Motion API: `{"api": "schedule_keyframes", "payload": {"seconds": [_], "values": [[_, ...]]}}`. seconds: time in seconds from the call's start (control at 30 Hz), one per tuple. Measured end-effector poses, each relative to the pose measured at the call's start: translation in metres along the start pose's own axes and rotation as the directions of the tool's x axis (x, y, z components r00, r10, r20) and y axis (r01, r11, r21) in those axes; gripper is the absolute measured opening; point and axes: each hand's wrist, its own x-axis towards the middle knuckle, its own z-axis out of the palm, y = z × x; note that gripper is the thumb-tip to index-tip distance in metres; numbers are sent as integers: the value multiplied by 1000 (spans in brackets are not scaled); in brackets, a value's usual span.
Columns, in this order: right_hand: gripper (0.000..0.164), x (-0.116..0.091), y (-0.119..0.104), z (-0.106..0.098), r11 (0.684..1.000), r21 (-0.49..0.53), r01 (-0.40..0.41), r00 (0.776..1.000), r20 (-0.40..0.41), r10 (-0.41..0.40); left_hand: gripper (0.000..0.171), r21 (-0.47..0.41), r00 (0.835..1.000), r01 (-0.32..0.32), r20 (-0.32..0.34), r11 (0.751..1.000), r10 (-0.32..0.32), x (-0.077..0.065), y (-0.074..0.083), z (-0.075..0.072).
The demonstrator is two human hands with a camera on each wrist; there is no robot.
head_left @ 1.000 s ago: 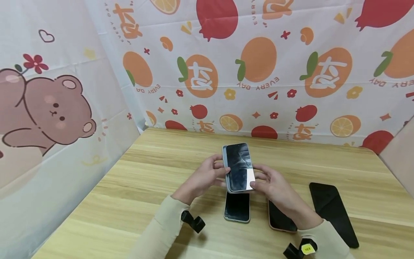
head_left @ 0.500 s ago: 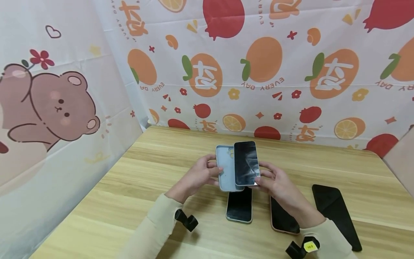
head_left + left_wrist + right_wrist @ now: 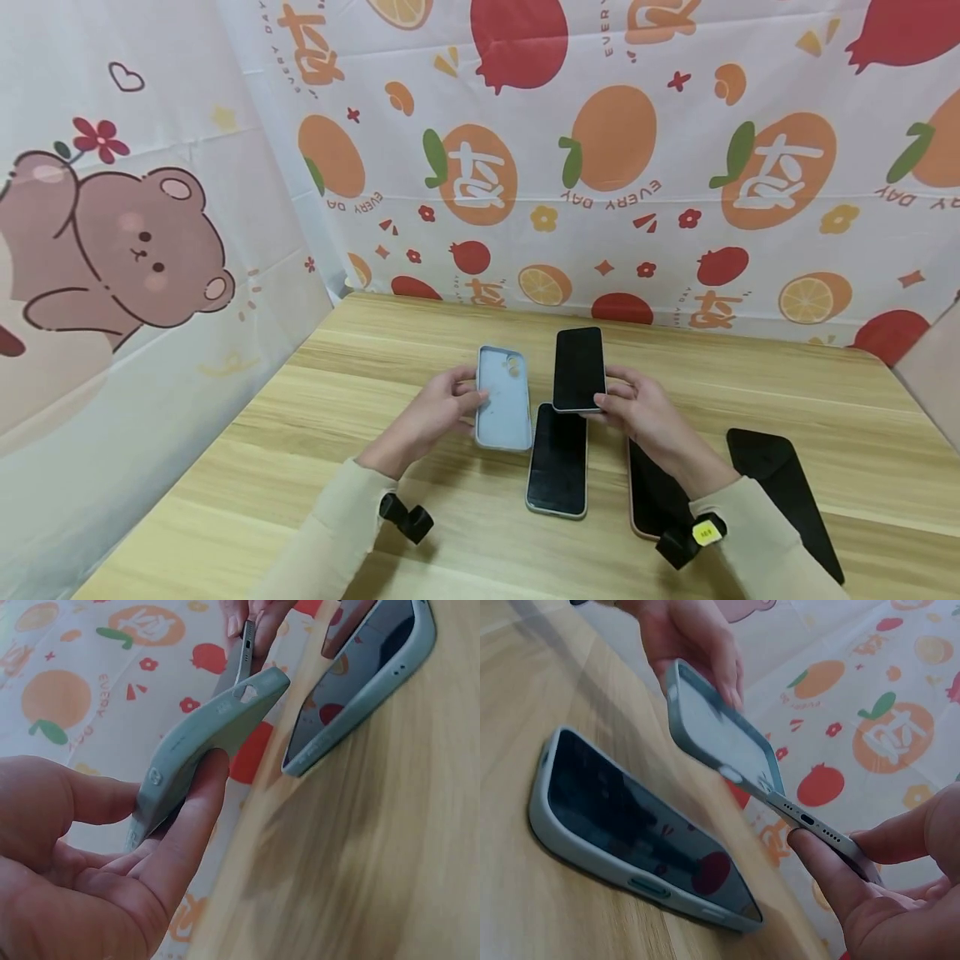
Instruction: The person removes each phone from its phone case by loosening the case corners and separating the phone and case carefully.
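My left hand [image 3: 433,414] grips a light blue phone case [image 3: 504,404] by its left edge, thumb on the inner face and fingers behind. The case is bare inside, its camera cutout at the top right. To its right, my right hand [image 3: 651,417] pinches a dark-screened phone [image 3: 579,371] by its lower right edge, with the charging port visible in the right wrist view. Both are held above the table, apart in the head view. Below and between them lies another phone [image 3: 557,467] in a pale case, screen up on the wood.
A phone with a pinkish edge [image 3: 651,492] lies partly under my right wrist. Further right is a long black phone-like slab [image 3: 783,492], partly covered by the sleeve. The wooden table [image 3: 360,350] meets a fruit-print cloth [image 3: 540,150] at the back.
The phone has come out of the light blue case. My left hand has moved left with the case, and my right hand holds the phone away to the right.
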Motion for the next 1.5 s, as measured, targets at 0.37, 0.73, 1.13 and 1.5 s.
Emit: {"api": "schedule_keyframes", "payload": {"seconds": [0.37, 0.73, 1.13, 1.5], "values": [[63, 21, 3, -7, 998, -35, -53, 998, -31, 52, 49, 82, 999, 42, 0, 996, -42, -10, -10, -11], [63, 33, 6, -8, 995, -67, -70, 995, -75, 65, 46, 136, 999, 37, -27, 990, -34, -15, -19, -15], [61, 48, 16, -9, 989, -128, -79, 992, -112, 65, 44, 357, 985, 104, -164, 928, -48, -22, -21, -7], [58, 56, 14, -7, 920, -366, -141, 985, -142, 95, 35, 617, 979, 55, -187, 785, 79, -23, -22, -7]]}}
